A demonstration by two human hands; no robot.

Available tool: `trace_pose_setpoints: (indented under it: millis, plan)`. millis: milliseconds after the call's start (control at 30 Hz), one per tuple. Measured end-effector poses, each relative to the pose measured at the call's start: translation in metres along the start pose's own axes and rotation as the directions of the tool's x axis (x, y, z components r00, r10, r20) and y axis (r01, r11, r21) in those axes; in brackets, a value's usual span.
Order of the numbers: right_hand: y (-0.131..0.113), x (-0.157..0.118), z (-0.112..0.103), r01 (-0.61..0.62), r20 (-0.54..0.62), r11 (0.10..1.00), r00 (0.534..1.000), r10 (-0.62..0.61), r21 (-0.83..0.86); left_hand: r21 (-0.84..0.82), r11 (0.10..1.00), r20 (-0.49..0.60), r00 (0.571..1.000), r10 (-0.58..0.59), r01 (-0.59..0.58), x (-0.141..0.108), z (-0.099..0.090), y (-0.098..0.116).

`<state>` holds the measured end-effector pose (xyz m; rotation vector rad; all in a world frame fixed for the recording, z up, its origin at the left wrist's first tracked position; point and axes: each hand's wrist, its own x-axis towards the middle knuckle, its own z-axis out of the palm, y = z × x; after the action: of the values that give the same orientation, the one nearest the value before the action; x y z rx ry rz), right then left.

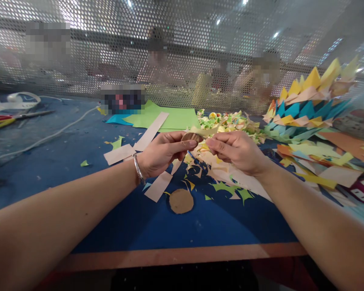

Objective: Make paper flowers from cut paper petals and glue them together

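My left hand, with a silver bracelet at the wrist, pinches a small brown cardboard disc between thumb and fingers. Close beside it, my right hand has its fingers curled in a pinch; anything between the fingertips is too small to make out. Both hands are above the blue table, with a pale yellow paper strip just behind the fingertips. Below them a round cardboard piece lies flat near the front edge. Pale paper strips and green offcuts lie around it.
Green paper sheets lie behind my hands, beside a heap of small cut paper pieces. At right stands a layered folded-paper stack near loose colored strips. A white cable and scissors are left. Perforated metal screen behind.
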<state>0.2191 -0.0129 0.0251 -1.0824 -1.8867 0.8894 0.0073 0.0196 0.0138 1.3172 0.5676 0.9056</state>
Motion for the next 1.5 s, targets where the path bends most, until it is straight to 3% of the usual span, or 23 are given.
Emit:
trace_pose_setpoints:
  millis: [1500]
  plan:
    - [-0.0054,-0.0003,0.0008,0.085,-0.012,0.956,0.996,-0.092,-0.279,0.094,0.995,0.009,1.0,0.029,-0.029,0.0038,-0.005,-0.0052]
